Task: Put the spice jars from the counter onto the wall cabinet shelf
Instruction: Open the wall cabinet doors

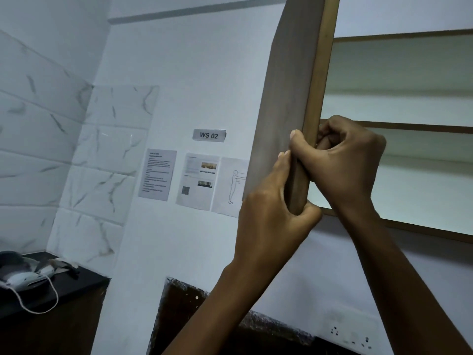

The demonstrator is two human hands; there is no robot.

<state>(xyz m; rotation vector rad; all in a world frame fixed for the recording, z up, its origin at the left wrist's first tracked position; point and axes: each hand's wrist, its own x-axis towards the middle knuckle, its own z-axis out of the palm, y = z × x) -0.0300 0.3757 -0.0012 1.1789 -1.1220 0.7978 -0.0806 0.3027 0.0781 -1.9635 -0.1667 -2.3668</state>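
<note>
- The cabinet door (289, 103) stands swung out from the wall cabinet (399, 139), seen nearly edge-on, its brown face to the left and its lighter edge strip towards the opening.
- The left hand (271, 221) has its grip closed around the lower corner of the cabinet door, fingers lying up the brown face and thumb wrapped under the bottom edge.
- The right hand (348, 160) grips the same door just above the left hand, thumb pressed on the brown face, fingers curled round the edge to the inner side; the two hands touch.
- Right of the door, the cabinet's pale shelves (409, 128) show with brown front strips.
- No spice jars can be seen; the shelves in view carry none.
- Left of the door, a "WS 02" label (209, 135) is stuck to the wall, with three printed sheets (197, 181) below it; the rightmost sheet is partly hidden by the door.
- Far lower left of the door, a dark tabletop (76, 285) holds what looks like a white-and-grey appliance (23, 276) with a white cord (38, 301) looping over the edge; it is too blurred to identify.
- Below and right of the door, a white wall socket (350, 334) sits low on the wall.
</note>
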